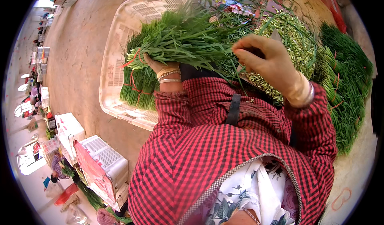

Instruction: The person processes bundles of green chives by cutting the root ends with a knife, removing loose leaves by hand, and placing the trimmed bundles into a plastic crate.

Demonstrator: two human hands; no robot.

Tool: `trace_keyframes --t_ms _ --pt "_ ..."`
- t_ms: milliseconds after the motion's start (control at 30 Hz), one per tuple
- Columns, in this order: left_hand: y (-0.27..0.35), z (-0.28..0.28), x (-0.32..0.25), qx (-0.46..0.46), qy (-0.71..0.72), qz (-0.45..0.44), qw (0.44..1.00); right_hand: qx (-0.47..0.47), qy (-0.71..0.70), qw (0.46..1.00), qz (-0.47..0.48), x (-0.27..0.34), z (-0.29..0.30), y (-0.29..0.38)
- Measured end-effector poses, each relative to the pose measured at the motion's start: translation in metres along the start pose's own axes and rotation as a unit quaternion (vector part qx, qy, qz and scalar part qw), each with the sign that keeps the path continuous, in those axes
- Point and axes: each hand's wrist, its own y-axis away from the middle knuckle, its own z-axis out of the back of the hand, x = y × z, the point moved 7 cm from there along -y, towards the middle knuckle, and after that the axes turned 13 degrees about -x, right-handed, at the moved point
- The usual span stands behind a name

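Note:
My left hand (160, 66), in a thin glove with bracelets at the wrist, grips a bundle of green garlic chives (186, 41) near its pale cut ends. A red tie (135, 57) circles this bundle, and its leaves spread to the right. Under it, more tied chive bundles (136, 90) lie in a white plastic crate (115, 23). My right hand (267, 57), also gloved, hovers right of the leaf tips with thumb and forefinger curled close together. A pointed grey piece (275, 35) shows beyond its knuckles; whether the hand holds it is unclear.
Pale chive trimmings (295, 41) are heaped beyond my right hand. Tied chive bundles (349, 90) line the far right. A printed plastic bag (232, 5) lies among loose leaves at the top. White crates (103, 156) stand on the floor at left, with a person (58, 166) behind them.

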Motion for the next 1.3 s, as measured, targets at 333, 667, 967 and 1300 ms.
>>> trace_keyframes --t_ms 333,667,967,1300 --pt "0.006 -0.008 0.011 0.043 0.008 -0.008 0.999 -0.017 0.019 0.995 0.100 -0.024 -0.055 -0.037" --pt "0.021 -0.017 -0.003 0.044 0.007 -0.011 0.999 0.082 0.254 0.962 0.052 -0.033 0.000 0.022" --pt "0.039 -0.054 0.021 0.157 -0.022 0.025 0.987 -0.076 0.139 0.971 0.179 0.024 -0.015 -0.003" --pt "0.046 -0.049 0.016 0.098 -0.073 -0.005 0.992 0.069 0.093 0.992 0.050 -0.031 0.009 0.031"
